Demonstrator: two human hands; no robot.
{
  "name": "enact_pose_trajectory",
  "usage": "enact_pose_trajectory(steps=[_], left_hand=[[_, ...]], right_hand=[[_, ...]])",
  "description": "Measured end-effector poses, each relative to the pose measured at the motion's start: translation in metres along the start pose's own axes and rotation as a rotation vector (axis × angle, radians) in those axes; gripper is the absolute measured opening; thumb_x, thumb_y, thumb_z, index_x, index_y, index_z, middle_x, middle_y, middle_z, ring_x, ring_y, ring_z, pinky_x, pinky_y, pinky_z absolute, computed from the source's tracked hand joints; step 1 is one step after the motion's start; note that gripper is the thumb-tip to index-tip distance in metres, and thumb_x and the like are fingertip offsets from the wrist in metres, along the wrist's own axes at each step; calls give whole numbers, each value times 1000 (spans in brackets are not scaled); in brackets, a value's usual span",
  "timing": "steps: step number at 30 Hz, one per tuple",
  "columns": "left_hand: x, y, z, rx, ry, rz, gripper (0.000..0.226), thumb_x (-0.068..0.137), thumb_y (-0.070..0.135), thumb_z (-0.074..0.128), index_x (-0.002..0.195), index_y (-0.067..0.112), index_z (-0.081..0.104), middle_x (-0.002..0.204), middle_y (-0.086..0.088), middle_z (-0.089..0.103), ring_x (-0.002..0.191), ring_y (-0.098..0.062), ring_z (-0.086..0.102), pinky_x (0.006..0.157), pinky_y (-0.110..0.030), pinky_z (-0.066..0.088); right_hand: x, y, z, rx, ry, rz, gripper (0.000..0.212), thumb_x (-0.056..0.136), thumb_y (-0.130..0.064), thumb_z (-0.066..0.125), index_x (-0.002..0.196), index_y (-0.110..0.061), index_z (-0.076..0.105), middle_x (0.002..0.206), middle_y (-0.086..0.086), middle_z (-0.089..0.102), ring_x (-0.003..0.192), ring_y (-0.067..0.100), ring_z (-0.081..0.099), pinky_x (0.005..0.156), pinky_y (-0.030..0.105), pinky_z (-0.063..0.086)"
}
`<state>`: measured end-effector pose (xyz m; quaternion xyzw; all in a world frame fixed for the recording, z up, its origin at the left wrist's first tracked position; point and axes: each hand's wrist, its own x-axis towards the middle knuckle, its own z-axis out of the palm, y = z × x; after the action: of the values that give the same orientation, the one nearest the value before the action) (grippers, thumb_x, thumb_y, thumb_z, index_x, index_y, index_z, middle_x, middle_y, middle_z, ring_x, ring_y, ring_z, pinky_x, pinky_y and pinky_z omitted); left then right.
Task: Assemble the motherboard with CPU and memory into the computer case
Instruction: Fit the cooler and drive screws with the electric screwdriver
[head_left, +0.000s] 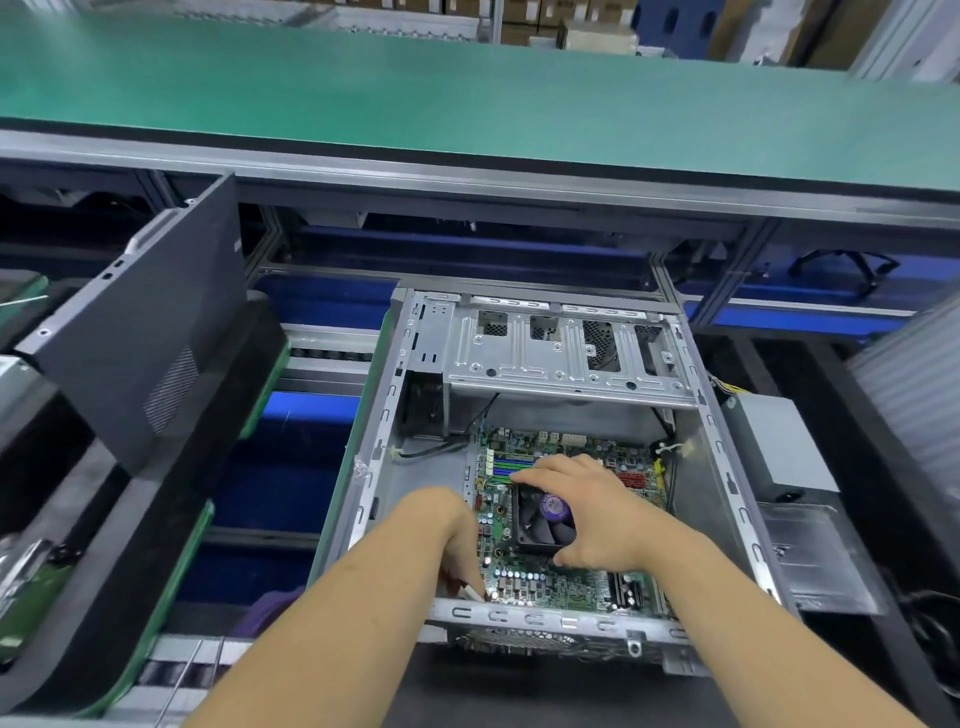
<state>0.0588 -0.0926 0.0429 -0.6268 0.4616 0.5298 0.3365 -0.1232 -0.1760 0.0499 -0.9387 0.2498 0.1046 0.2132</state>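
Note:
An open grey computer case (727, 467) lies on its side in front of me. The green motherboard (550, 582) sits inside it, low in the case. A black CPU fan (543, 522) with a purple centre label stands on the board. My right hand (587, 512) lies over the fan, fingers spread across its top and thumb at its near edge. My left hand (449, 540) reaches down at the board's left edge, its fingers curled around a small white connector (474, 592). Green and blue memory slots (511, 464) show beyond the fan.
A silver drive cage (561, 353) spans the far end of the case. A black side panel (150, 322) leans at the left. A grey power supply (779, 447) lies right of the case. A green conveyor belt (467, 98) runs across behind.

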Motion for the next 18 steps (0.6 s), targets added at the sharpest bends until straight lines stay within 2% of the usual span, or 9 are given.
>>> enact_pose_trajectory(steps=[3,7,18], left_hand=[[0,0,0,-6,3,0,37,93,42,61,68,15,56,71,-2,52,60,-19,42,74,-33,39],[-2,0,-1,-15,18,9,37,93,42,62,67,16,59,69,-1,54,58,-18,44,72,-32,40],[0,-1,-1,1,43,30,39,91,45,65,67,15,61,67,-1,56,59,-18,46,74,-33,42]], right_hand=[[1,-2,2,-39,-9,-20,101,73,-37,84,154,-46,25,150,-14,31,133,18,28,114,45,30],[2,-3,5,-117,11,-7,102,74,-39,81,154,-48,19,151,-16,27,134,18,25,112,47,27],[1,0,4,-66,9,-14,101,74,-37,81,154,-48,21,155,-14,27,134,19,25,116,47,28]])
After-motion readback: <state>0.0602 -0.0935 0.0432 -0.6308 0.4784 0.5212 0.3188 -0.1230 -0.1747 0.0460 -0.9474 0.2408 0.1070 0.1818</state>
